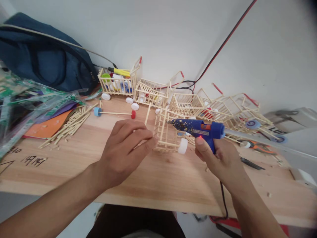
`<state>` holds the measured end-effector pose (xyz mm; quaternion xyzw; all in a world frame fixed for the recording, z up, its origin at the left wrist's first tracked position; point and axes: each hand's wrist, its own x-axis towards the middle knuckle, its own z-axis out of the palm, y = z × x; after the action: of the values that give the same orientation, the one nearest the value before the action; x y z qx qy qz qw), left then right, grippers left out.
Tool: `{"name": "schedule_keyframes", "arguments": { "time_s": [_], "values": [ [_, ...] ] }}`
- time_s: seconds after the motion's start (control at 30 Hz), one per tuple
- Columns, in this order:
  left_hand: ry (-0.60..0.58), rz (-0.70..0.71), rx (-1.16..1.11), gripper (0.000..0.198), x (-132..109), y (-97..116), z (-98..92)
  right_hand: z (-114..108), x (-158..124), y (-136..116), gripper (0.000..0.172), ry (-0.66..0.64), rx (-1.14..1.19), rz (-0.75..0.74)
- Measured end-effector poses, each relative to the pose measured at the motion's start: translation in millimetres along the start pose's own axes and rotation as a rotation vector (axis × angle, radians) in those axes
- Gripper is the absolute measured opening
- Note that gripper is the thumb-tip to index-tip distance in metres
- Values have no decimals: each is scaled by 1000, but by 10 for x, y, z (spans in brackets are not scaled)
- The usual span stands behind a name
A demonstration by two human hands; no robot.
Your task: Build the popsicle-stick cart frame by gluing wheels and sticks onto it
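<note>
- Head view: the worktop [158, 185] has a row of finished stick carts [190, 102] along the wall, just behind the piece in hand. A sideways knock from either forearm could push them into each other, and such thin joints would likely snap.
- The stick frame [167, 134] stands on the worktop between the two hands, near its middle. It is light, so pressure from the nozzle could tip or slide it unless it is braced.
- The left hand [123, 152] has its fingers drawn together. As far as can be seen, they pinch the frame's near left corner. This puts them near where hot glue would run, so there is a risk of a burn.
- The right hand [220, 158] has its fingers clamped round the grip of the blue glue gun [198, 129]. The gun's red lamp is lit and its nozzle points left at the frame's top rail. Squeezing too hard could flood the joint and leave strings.
- The gun's cord [224, 201] drops over the worktop's front edge. If it snagged there, it could jerk the nozzle off its mark.
- A white wheel cap [183, 145] sits at the frame's near right corner, just beside the right thumb. A nudge might twist it off.
</note>
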<state>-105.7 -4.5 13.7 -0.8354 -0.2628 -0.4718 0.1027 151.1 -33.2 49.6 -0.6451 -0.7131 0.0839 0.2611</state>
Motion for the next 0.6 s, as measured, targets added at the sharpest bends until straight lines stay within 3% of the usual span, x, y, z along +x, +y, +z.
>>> {"name": "schedule_keyframes", "arguments": {
  "time_s": [0.6],
  "values": [
    [-8, -3, 11, 17, 25, 22, -13, 32, -11, 19, 55, 35, -9, -32]
  ]
}}
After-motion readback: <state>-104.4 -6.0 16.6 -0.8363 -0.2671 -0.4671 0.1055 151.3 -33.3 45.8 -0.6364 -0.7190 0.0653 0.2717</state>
